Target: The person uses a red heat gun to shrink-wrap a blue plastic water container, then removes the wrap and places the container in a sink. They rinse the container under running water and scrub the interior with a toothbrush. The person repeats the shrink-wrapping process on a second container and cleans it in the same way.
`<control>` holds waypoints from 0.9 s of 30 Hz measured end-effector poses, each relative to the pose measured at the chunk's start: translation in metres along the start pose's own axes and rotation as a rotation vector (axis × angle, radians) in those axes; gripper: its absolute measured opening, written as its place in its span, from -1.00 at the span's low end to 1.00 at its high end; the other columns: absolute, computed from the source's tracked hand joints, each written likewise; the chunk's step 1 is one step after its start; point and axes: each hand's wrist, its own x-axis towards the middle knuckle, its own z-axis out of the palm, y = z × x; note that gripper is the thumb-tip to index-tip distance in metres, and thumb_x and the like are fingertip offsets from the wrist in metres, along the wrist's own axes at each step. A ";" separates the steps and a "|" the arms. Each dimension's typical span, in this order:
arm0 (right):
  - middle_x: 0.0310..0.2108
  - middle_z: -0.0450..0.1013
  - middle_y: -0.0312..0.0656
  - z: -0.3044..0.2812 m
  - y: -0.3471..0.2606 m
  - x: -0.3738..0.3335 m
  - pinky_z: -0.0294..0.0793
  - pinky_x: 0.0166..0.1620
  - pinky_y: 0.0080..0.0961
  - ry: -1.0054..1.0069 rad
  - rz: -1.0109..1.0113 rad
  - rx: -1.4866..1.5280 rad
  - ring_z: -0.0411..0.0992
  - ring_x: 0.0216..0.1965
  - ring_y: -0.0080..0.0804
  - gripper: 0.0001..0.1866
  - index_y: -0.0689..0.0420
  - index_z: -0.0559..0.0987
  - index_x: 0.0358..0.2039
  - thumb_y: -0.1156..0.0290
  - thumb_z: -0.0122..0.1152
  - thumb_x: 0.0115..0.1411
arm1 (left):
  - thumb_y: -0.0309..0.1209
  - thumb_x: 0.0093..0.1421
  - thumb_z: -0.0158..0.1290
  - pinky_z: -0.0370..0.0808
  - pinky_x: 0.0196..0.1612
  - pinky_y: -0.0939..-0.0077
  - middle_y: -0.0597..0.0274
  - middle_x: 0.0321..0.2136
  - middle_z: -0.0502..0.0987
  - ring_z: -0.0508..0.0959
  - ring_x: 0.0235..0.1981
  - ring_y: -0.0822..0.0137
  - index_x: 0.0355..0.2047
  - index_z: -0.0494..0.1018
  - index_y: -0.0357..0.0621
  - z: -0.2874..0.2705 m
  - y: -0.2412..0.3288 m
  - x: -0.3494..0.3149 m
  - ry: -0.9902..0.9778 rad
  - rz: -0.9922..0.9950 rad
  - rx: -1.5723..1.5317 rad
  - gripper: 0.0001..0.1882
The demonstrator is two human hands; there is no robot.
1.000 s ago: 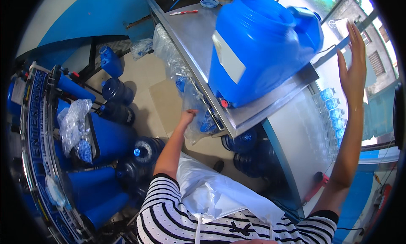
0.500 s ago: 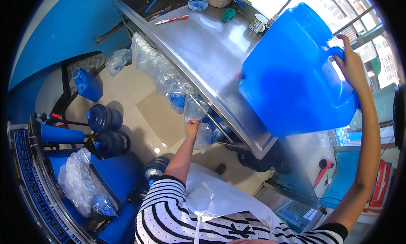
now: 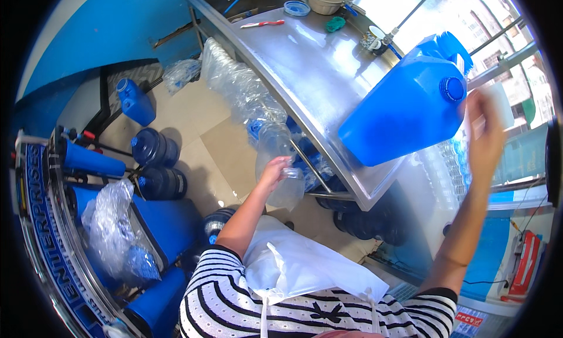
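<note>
Blue jug (image 3: 399, 112) near steel table corner (image 3: 363, 199)

The head-worn fisheye camera looks steeply down over both nearby hands (image 3: 274, 172) (image 3: 487, 130).

The person wears a white shirt (image 3: 219, 299) with black stripes and small dark dots between them. Each short sleeve (image 3: 212, 269) terminates in a solid black cuff (image 3: 224, 249). A black bow-shaped motif (image 3: 326, 312) marks the chest. A plain white apron (image 3: 319, 265), fitted with narrow white straps (image 3: 264, 316), covers the front.
</note>
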 end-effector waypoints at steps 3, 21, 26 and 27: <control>-0.05 0.51 -0.08 0.075 -0.066 -0.114 0.47 -0.05 -0.41 -0.514 -0.004 0.286 0.48 -0.06 -0.24 -0.33 0.01 0.47 0.13 0.37 0.48 -0.05 | -0.48 0.18 0.00 0.49 -0.13 0.47 0.26 -0.26 0.53 0.55 -0.21 0.40 0.00 0.45 -0.09 0.053 0.031 -0.068 -0.242 0.041 0.113 -0.65; -0.20 0.43 -0.23 -0.057 0.213 -0.342 0.40 -0.24 -0.58 0.478 1.112 0.930 0.36 -0.33 -0.54 -0.41 0.20 0.29 0.22 0.33 0.19 0.21 | -0.50 0.08 0.10 0.60 -0.34 0.45 0.06 -0.26 0.56 0.62 -0.33 0.27 -0.06 0.43 -0.26 -0.045 -0.118 -0.133 -0.354 -0.070 -0.225 -0.62; -0.07 0.40 -0.08 -0.126 0.243 -0.424 0.35 0.02 -0.39 -0.194 1.151 0.027 0.36 -0.05 -0.27 -0.16 0.25 0.26 0.24 0.31 0.39 -0.04 | -0.46 0.22 0.02 0.58 -0.48 0.44 0.01 -0.33 0.58 0.61 -0.52 0.22 0.07 0.31 -0.26 0.021 -0.028 -0.106 -0.016 0.101 0.698 -0.60; -0.04 0.40 -0.05 -0.138 0.229 -0.417 0.34 0.08 -0.35 -0.162 0.917 -0.059 0.36 0.00 -0.22 -0.11 0.26 0.25 0.24 0.31 0.43 -0.09 | -0.43 0.23 0.01 0.58 -0.47 0.39 -0.03 -0.35 0.59 0.62 -0.51 0.19 0.07 0.31 -0.27 0.040 -0.018 -0.113 0.051 0.136 0.819 -0.60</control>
